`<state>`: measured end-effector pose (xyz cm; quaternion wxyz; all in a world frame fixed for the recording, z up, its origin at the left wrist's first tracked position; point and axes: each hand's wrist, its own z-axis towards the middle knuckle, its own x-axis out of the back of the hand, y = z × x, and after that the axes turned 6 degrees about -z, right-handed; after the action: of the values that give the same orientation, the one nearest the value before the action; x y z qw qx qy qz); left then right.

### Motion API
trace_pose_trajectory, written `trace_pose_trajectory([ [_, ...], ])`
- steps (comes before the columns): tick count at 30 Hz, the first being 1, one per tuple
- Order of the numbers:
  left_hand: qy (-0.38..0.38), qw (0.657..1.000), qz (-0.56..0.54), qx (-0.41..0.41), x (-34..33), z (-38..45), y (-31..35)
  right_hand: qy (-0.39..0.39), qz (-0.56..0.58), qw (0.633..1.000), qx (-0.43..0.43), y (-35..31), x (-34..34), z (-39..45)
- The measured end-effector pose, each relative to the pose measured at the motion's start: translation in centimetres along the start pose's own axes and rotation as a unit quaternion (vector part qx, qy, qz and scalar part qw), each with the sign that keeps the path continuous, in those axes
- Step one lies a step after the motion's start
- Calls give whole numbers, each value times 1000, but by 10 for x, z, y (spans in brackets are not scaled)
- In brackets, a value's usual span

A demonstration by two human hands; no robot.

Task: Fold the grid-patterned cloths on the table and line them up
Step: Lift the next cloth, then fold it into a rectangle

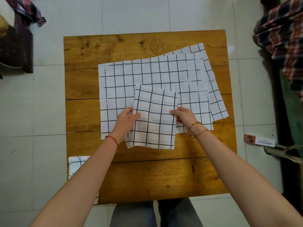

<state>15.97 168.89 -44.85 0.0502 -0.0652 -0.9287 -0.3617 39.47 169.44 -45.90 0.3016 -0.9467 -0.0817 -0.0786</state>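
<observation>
While both hands pinch one folded cloth (155, 118) by its side edges, thumbs on top and fingers tucked under, the job looks early-to-mid. Left hand (127, 119) grips the left edge, right hand (183, 116) the right edge; the piece sits between the fingertips, over the table's (82, 51) middle. Directly under and beyond the fingers: an unfolded cloth (147, 74) lying flat, with another flat cloth (213, 89) peeking out beyond the right fingers. Near the left forearm, at the table corner, another folded piece (77, 164), partly hidden. Judged: at least two left to fold, lining up barely started.
</observation>
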Motion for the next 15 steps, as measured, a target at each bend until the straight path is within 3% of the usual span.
trace_pose_trajectory([
  [4, -2, 1000, -16, 10, 4, 2, -5, -27, -43, 998, 25, 4, 0, -1],
  [15, 50, 998, -25, 22, 9, -2, -2, 54, -99, 984, 134, 7, 5, -5],
])
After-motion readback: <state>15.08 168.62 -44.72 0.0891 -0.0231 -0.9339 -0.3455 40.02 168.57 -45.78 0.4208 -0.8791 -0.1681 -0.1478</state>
